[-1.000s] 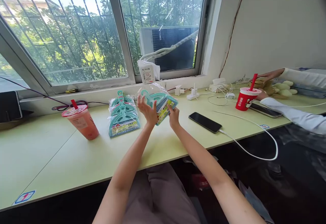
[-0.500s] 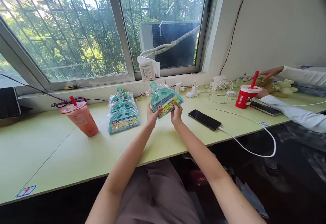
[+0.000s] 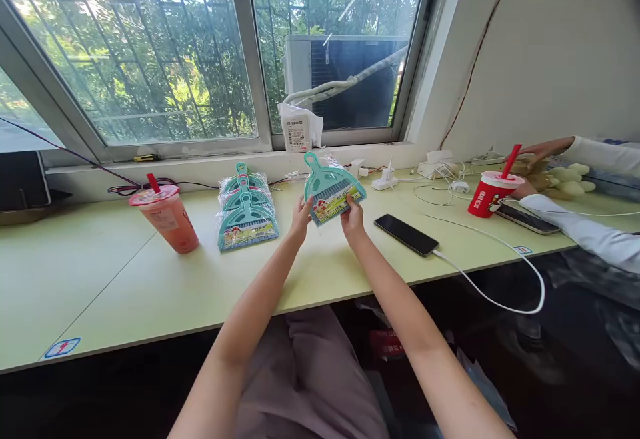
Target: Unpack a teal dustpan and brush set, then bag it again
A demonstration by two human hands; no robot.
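Between my two hands is a teal dustpan and brush set (image 3: 331,189), raised over the table and tilted, its looped handle pointing up and to the left. A yellow printed label runs along its lower edge. My left hand (image 3: 301,216) grips the left side, and my right hand (image 3: 353,218) pinches the lower right edge. To the left, several like dustpan sets (image 3: 247,216) lie overlapping in clear plastic wrap on the pale yellow-green table (image 3: 210,292).
A pink drink cup (image 3: 170,222) with a red straw stands at left. Right of my hands lies a black phone (image 3: 407,234) on a white cable (image 3: 493,296). Farther right are a red cup (image 3: 493,194), plush toys (image 3: 570,179) and another person's arms (image 3: 585,222). Chargers (image 3: 385,179) line the wall.
The view has shifted slightly, so most things sit a little farther right. Both hands keep hold of the dustpan set, whose label now shows more between them.
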